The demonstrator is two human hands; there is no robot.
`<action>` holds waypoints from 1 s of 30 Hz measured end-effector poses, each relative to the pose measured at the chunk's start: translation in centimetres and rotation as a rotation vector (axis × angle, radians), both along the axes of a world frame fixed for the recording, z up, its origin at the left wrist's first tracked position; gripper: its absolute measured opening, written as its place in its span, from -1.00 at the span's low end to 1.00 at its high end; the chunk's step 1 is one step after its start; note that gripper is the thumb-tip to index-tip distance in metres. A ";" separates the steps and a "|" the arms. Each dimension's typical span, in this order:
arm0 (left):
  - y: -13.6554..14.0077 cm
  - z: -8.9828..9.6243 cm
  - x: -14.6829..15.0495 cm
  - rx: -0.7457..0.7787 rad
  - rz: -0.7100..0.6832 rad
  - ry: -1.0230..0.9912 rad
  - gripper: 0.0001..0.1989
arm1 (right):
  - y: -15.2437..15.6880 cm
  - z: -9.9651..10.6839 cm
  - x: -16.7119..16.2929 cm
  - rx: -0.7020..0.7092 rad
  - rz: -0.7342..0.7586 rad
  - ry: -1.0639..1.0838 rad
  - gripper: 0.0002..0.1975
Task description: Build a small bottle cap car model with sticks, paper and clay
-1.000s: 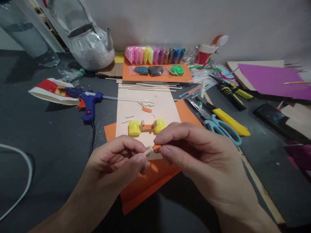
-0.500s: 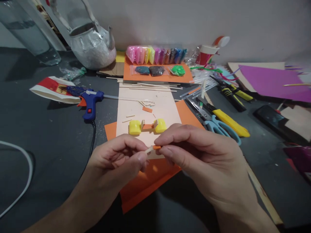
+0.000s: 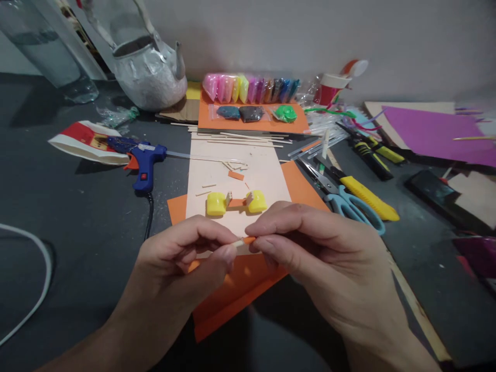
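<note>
Between finger and thumb, my left hand (image 3: 194, 258) pinches a short pale wooden stick (image 3: 236, 243). My right hand (image 3: 310, 253) pinches a small orange strip (image 3: 249, 240), whose end meets the tip of the stick; most of the strip is hidden by my fingers. Just beyond my hands, two yellow blocks (image 3: 216, 204) lie on a cream sheet (image 3: 209, 150), with an orange piece (image 3: 237, 202) running between them and small upright wooden bits at their inner sides. Short stick pieces (image 3: 234, 167) and a small orange rectangle (image 3: 236, 176) are scattered farther back.
A blue glue gun (image 3: 144, 160) rests at left, its cord trailing forward. Blue-handled scissors (image 3: 354, 206), a yellow utility knife (image 3: 368, 196) and pliers (image 3: 372, 155) lie at right. Behind are a metal kettle (image 3: 149, 77), coloured clay packets (image 3: 251, 89) and a paper cup (image 3: 331, 88).
The stick in my left hand has tilted flatter, lining up more with the orange strip. Both hands have shifted only slightly, and the things on the table stay where they were.
</note>
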State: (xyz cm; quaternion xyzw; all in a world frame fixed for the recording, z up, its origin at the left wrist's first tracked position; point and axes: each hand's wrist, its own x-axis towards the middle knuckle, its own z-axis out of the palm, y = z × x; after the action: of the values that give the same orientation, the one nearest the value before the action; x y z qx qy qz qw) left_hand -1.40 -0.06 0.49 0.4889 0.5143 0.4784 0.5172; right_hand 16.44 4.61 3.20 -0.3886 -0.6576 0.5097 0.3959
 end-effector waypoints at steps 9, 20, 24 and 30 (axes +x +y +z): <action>0.2 0.4 -0.2 0.036 0.024 0.134 -0.87 | 0.0 -0.2 0.0 -0.009 0.016 0.005 -0.89; -0.3 0.8 0.8 -0.082 0.134 -0.040 -0.79 | 0.1 -0.5 0.0 -0.163 -0.113 0.104 -0.93; -0.2 0.7 0.4 0.068 0.139 0.114 -0.84 | 0.1 -0.5 -0.1 -0.212 -0.091 0.145 -0.94; -0.7 0.5 0.1 0.103 0.163 0.196 -0.87 | 0.0 -0.5 -0.3 -0.237 -0.085 0.162 -0.94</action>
State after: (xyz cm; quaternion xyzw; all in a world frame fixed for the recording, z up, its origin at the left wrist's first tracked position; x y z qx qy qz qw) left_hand -1.28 -0.74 0.96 0.5158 0.5753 0.4946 0.3980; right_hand 16.12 4.61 2.75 -0.4177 -0.5418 0.5962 0.4201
